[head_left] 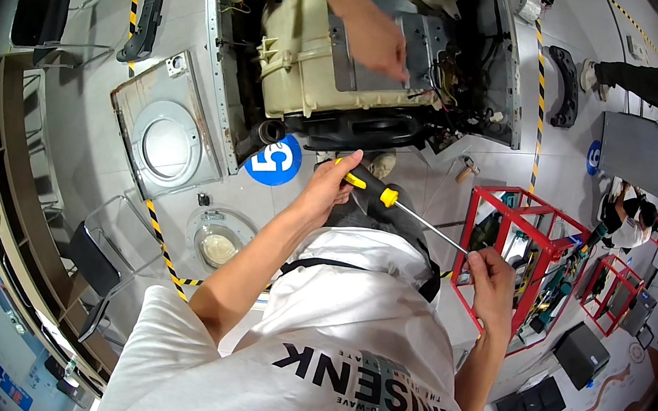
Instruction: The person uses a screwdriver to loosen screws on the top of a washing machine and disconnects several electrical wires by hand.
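Note:
My left hand (328,191) is closed round the black-and-yellow handle of a screwdriver (369,183). The long metal shaft points right, and the fingers of my right hand (492,290) pinch it near its tip. The screwdriver lies nearly level in front of my white shirt, apart from the machine. Beyond it stands an opened washing machine (230,93) with a cream plastic tub (295,56) and a grey metal plate. Another person's hand (380,45) reaches in from the far side over that plate, near some wiring.
A red-framed tool rack (470,238) stands at my right, with a hammer (466,169) on the floor nearby. At left lie a removed panel with a round opening (121,103) and a round door (202,226). Chairs (95,260) stand farther left; striped tape marks the floor.

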A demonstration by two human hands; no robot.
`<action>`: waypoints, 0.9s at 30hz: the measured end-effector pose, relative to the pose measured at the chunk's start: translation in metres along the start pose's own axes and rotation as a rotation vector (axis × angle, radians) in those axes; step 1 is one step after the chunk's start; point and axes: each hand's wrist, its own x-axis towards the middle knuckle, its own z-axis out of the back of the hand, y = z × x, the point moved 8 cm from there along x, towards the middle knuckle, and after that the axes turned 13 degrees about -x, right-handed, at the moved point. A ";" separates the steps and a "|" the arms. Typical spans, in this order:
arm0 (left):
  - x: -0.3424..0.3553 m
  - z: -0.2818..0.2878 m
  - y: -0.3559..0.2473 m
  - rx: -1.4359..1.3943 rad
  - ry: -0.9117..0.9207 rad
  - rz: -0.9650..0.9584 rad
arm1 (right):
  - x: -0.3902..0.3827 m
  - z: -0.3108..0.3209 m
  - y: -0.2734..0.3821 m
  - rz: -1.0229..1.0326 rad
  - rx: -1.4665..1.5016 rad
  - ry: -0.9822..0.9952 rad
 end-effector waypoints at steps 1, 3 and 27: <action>-0.001 -0.001 0.004 0.005 0.007 0.002 | -0.002 0.001 -0.006 -0.002 0.012 0.005; -0.005 -0.006 0.010 0.032 0.031 0.019 | -0.003 0.006 -0.017 0.003 0.037 0.007; -0.071 -0.074 0.135 0.039 -0.074 -0.090 | -0.027 0.046 -0.176 0.140 0.219 0.062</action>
